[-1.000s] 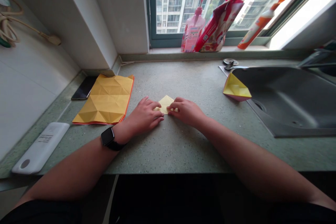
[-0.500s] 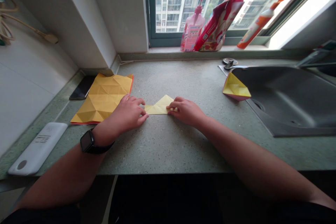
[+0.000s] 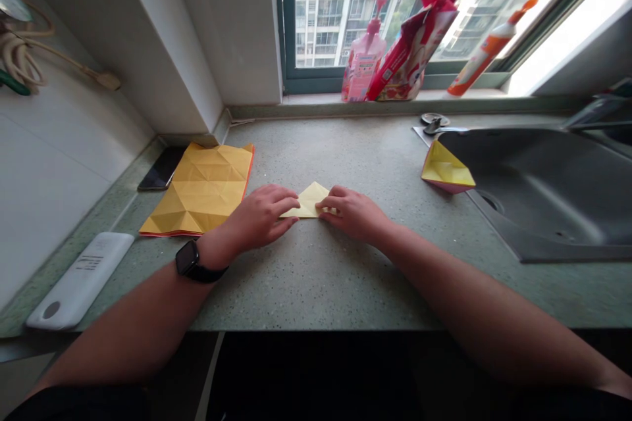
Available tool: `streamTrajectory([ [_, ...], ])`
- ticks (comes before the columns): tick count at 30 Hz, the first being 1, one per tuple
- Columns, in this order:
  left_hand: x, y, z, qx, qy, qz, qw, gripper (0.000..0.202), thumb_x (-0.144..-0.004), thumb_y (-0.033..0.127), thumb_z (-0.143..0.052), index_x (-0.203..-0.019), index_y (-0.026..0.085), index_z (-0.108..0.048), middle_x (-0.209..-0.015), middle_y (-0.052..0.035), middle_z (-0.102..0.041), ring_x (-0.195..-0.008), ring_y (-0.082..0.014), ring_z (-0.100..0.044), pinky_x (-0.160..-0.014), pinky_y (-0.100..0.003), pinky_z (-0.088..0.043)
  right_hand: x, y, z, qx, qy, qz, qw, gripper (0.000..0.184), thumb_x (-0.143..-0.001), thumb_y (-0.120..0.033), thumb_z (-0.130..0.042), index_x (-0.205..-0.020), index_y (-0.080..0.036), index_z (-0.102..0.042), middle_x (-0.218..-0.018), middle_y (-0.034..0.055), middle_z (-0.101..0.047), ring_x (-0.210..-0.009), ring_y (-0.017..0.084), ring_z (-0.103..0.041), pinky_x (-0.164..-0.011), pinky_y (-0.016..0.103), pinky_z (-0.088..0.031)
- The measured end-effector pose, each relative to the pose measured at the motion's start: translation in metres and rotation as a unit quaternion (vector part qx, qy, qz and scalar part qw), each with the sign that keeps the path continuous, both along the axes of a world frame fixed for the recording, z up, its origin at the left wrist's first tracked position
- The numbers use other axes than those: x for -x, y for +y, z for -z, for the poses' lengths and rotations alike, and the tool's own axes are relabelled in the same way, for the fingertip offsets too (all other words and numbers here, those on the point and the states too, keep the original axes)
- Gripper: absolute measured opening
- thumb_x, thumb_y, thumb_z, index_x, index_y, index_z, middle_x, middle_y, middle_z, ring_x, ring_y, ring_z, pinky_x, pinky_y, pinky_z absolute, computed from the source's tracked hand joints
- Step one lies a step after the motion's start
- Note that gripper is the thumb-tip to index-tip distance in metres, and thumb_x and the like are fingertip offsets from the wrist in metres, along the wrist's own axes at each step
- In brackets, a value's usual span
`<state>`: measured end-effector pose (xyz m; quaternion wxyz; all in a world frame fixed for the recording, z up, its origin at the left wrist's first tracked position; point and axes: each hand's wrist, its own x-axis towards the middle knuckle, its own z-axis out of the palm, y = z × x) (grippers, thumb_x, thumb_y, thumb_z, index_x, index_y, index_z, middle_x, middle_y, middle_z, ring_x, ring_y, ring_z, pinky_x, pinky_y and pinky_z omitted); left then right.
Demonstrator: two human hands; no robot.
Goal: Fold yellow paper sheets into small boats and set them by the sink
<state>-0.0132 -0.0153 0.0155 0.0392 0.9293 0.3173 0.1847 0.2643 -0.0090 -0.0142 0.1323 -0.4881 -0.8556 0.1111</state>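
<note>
In the head view, a pale yellow folded paper (image 3: 312, 200) is laid flat at the middle of the speckled grey-green surface (image 3: 320, 283), its pointed peak turned away from the person and its straight edge turned toward them. The paper's left end is covered by the left hand (image 3: 264, 214), whose grip is held fairly wide, with thumb and forefinger parted over the paper. The right end is covered by the right hand (image 3: 358, 214); its fingers are curled and its grip is narrow, with the fingertips set on the paper, though whether the paper is pinched cannot be told. A dark watch (image 3: 187, 258) is worn on the left wrist. Just beyond the left hand, a stack of creased yellow-orange sheets (image 3: 202, 184) is seen, with a dark phone (image 3: 158, 169) partly hidden at its far left corner. Nearer the left edge, a white oblong device (image 3: 81, 279) is placed. On the right, a folded yellow cup-like paper piece (image 3: 447, 164) is rested at the left rim of the sink (image 3: 538, 237). On the window sill (image 3: 316, 98), a pink pump bottle (image 3: 363, 69), a red bag (image 3: 412, 52) and an orange-and-white bottle (image 3: 484, 56) are lined up.
</note>
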Motion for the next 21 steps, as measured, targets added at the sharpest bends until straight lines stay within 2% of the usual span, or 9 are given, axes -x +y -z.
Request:
streamTrajectory([
  [3, -0.001, 0.005, 0.011, 0.045, 0.025, 0.039, 0.998, 0.024, -0.106, 0.036, -0.065, -0.125, 0.023, -0.073, -0.142, -0.0116, -0.072, -0.136, -0.0309, -0.063, -0.123, -0.055, -0.044, -0.002, 0.001, 0.0, -0.009, 0.015, -0.015, 1.0, 0.02, -0.102, -0.03, -0.07, -0.116, -0.031, -0.084, -0.113, 0.0079, -0.073, -0.095, 0.022, -0.069, -0.083, 0.035, -0.054],
  [7, -0.001, 0.009, 0.014, 0.088, 0.032, 0.063, 0.994, 0.023, -0.106, 0.038, -0.066, -0.12, 0.024, -0.075, -0.139, -0.0107, -0.072, -0.132, -0.0294, -0.065, -0.121, -0.051, -0.047, -0.005, 0.005, 0.001, -0.037, 0.036, -0.024, 0.998, 0.02, -0.101, -0.028, -0.071, -0.117, -0.03, -0.083, -0.113, 0.0088, -0.072, -0.103, 0.025, -0.068, -0.096, 0.041, -0.055],
  [10, -0.002, 0.009, 0.013, 0.077, 0.044, 0.046, 0.995, 0.031, -0.105, 0.042, -0.068, -0.13, 0.025, -0.076, -0.135, -0.0119, -0.071, -0.129, -0.0306, -0.064, -0.12, -0.053, -0.047, -0.007, 0.007, 0.003, -0.067, 0.053, -0.02, 0.996, 0.024, -0.101, -0.028, -0.072, -0.123, -0.029, -0.081, -0.116, 0.0098, -0.072, -0.108, 0.027, -0.067, -0.102, 0.045, -0.055],
  [15, -0.005, 0.005, 0.015, 0.04, 0.075, -0.002, 0.996, 0.043, -0.104, 0.051, -0.069, -0.137, 0.024, -0.075, -0.121, -0.0129, -0.069, -0.122, -0.033, -0.063, -0.126, -0.065, -0.036, -0.009, 0.005, 0.003, -0.067, 0.057, -0.047, 0.995, 0.024, -0.1, -0.027, -0.073, -0.122, -0.031, -0.082, -0.121, 0.0089, -0.074, -0.112, 0.027, -0.067, -0.105, 0.047, -0.055],
  [17, -0.006, 0.004, 0.016, 0.047, 0.069, -0.004, 0.997, 0.045, -0.104, 0.052, -0.068, -0.138, 0.022, -0.073, -0.119, -0.0131, -0.068, -0.119, -0.0329, -0.063, -0.123, -0.063, -0.042, -0.008, 0.003, 0.002, -0.058, 0.057, -0.072, 0.994, 0.024, -0.1, -0.027, -0.073, -0.122, -0.031, -0.082, -0.123, 0.0086, -0.075, -0.113, 0.027, -0.068, -0.105, 0.047, -0.055],
  [21, -0.007, 0.003, 0.017, 0.087, 0.04, 0.009, 0.995, 0.049, -0.106, 0.05, -0.065, -0.144, 0.021, -0.065, -0.129, -0.0149, -0.066, -0.121, -0.0315, -0.063, -0.109, -0.049, -0.054, -0.006, 0.001, 0.002, -0.048, 0.066, -0.146, 0.986, 0.026, -0.098, -0.031, -0.077, -0.123, -0.032, -0.081, -0.128, 0.0078, -0.076, -0.121, 0.028, -0.068, -0.11, 0.049, -0.053],
])
